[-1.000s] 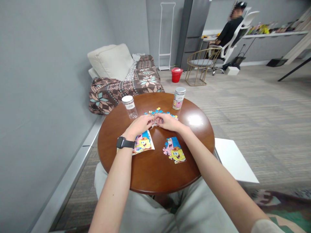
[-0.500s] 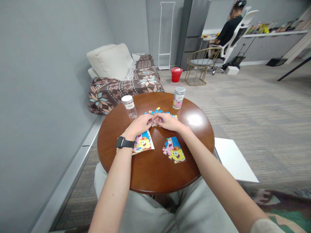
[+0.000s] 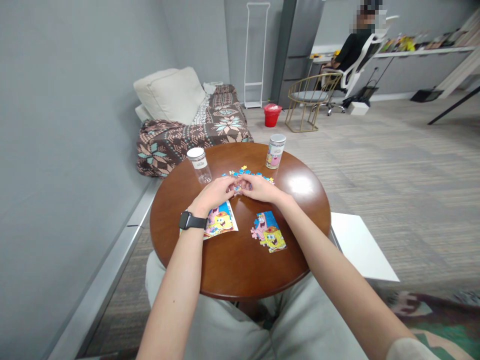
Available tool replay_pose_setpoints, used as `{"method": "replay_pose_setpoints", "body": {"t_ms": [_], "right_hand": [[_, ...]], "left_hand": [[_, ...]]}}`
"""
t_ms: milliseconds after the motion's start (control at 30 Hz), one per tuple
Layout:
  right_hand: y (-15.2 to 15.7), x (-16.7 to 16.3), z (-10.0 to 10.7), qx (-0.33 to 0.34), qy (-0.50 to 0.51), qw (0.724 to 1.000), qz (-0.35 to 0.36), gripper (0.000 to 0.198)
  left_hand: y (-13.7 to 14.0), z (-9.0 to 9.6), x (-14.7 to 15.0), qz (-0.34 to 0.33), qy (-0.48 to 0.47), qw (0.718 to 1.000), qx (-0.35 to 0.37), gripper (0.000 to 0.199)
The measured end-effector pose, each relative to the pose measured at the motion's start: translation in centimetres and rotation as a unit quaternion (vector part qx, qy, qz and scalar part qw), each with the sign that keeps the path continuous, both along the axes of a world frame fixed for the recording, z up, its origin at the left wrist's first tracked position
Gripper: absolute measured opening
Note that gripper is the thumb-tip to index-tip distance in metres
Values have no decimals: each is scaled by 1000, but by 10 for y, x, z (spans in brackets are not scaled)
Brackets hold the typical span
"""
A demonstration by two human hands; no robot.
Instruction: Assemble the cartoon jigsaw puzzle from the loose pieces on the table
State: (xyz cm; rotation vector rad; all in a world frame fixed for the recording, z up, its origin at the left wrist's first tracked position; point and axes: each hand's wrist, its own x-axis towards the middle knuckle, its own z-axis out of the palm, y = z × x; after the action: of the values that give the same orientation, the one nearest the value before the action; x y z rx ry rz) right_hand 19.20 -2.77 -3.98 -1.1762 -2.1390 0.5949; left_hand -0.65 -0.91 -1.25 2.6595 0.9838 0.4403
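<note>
Hands at work over a jigsaw on a round, brown counter [image 3: 240, 267], seen from the wearer's head. The left hand [image 3: 218, 192] and the right hand [image 3: 258, 188] meet near the middle of the surface, fingers bent inward and fingertips close together, among loose puzzle pieces [image 3: 243, 171]. Whether either grip is closed on a piece cannot be told, since the fingers hide what lies between them. The loose pieces, mostly blue and yellow where visible, spread beside and beyond the fingertips. Nearer the wearer, left of the right forearm, lies an assembled puzzle section [image 3: 270, 232] showing a pink and a yellow figure on blue; its left edge is knobbed, its right edge straight. A printed sheet [image 3: 224, 220] with similar figures lies partly beneath the left wrist, which bears a dark watch [image 3: 192, 220]. Toward the far edge, a transparent jar [image 3: 201, 169] stands upright at left and a printed jar [image 3: 275, 152] upright at right, both lidded.
</note>
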Motion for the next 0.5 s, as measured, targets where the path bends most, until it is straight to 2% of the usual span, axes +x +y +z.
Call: {"method": "replay_pose_setpoints", "body": {"t_ms": [267,500], "right_hand": [[-2,-1,4,-12,-3,1000,5,15],[-2,-1,5,-6,-4,1000,4,16]], "left_hand": [[-2,4,2,3,14,1000,10,22],[-3,3,2,12,8,1000,2,22]]}}
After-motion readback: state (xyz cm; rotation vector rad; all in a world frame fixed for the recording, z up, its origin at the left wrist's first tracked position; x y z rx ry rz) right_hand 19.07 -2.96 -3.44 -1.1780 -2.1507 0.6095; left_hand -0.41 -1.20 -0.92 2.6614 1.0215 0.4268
